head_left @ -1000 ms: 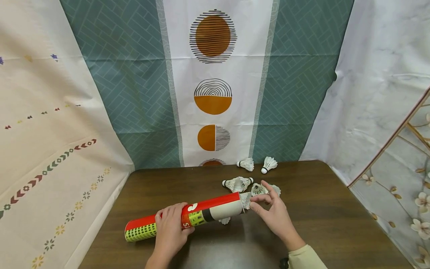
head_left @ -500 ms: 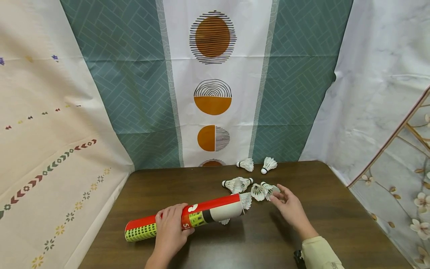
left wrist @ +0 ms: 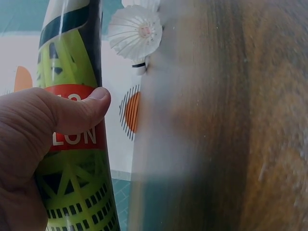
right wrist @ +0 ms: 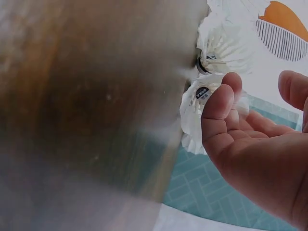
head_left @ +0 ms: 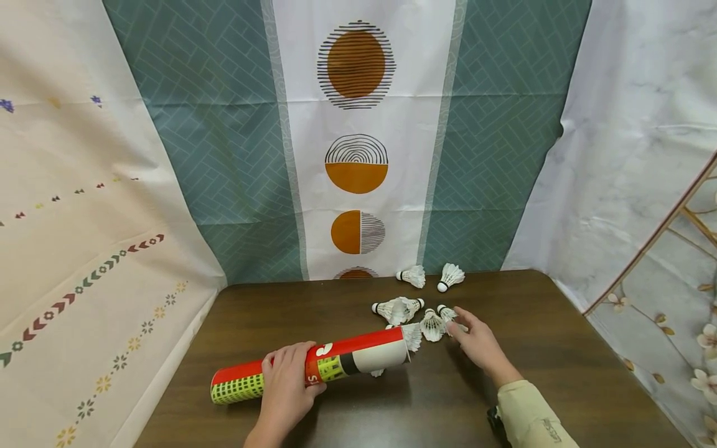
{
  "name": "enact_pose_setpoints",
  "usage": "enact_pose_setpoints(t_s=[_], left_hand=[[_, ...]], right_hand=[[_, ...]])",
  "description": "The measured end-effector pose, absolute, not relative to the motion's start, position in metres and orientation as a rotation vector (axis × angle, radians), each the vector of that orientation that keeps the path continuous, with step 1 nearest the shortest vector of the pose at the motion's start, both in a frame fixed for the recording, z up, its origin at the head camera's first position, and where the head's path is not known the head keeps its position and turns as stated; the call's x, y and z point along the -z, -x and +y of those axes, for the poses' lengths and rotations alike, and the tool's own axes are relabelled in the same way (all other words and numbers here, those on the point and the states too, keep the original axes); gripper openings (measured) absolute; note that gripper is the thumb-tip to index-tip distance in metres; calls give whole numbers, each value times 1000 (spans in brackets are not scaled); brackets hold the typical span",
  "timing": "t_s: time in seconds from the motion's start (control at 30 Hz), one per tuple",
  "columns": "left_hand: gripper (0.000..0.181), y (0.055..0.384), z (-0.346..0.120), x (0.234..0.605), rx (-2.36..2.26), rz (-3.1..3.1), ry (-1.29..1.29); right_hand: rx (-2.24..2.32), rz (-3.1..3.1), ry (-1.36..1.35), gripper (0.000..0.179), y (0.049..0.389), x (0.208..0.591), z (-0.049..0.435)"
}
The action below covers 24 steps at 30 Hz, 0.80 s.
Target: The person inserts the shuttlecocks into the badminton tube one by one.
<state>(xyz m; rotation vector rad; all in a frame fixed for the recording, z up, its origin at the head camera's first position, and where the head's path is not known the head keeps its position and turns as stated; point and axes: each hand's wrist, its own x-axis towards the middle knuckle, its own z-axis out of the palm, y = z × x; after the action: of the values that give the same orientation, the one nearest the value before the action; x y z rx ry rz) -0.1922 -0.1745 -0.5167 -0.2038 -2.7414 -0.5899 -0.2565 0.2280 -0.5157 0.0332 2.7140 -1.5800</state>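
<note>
In the head view, my left hand [head_left: 288, 379] grips a red, yellow-green and white shuttlecock tube [head_left: 370, 356] round its middle. The tube lies slanting over the table, its white end pointing right. A white shuttlecock [head_left: 413, 336] shows at that end. In the left wrist view the thumb [left wrist: 79, 111] lies across the tube's red band. My right hand [head_left: 483, 348] reaches to a shuttlecock [head_left: 446, 313] on the right, fingers spread from the thumb beside its feathers. The right wrist view shows the fingers overlapping a shuttlecock's feather skirt [right wrist: 191, 120].
Another shuttlecock [head_left: 432, 325] lies between the tube's end and my right hand. Two shuttlecocks [head_left: 398, 309] lie skirt to skirt behind the tube. Farther back, two more sit near the wooden table's [head_left: 269, 311] rear edge, before a patterned hanging cloth [head_left: 364, 186].
My right hand has left the shuttlecock at the tube's end and moved right to the one on the table. The neighbouring shuttlecock has turned slightly. My left hand and the tube stay put.
</note>
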Motion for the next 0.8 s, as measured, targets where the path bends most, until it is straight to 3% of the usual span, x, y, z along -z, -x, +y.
enact_pose_setpoints(t_s=[0.8], left_hand=[[87, 196, -172, 522, 570, -2733, 176]], right_hand=[[1695, 2683, -163, 59, 265, 521, 232]])
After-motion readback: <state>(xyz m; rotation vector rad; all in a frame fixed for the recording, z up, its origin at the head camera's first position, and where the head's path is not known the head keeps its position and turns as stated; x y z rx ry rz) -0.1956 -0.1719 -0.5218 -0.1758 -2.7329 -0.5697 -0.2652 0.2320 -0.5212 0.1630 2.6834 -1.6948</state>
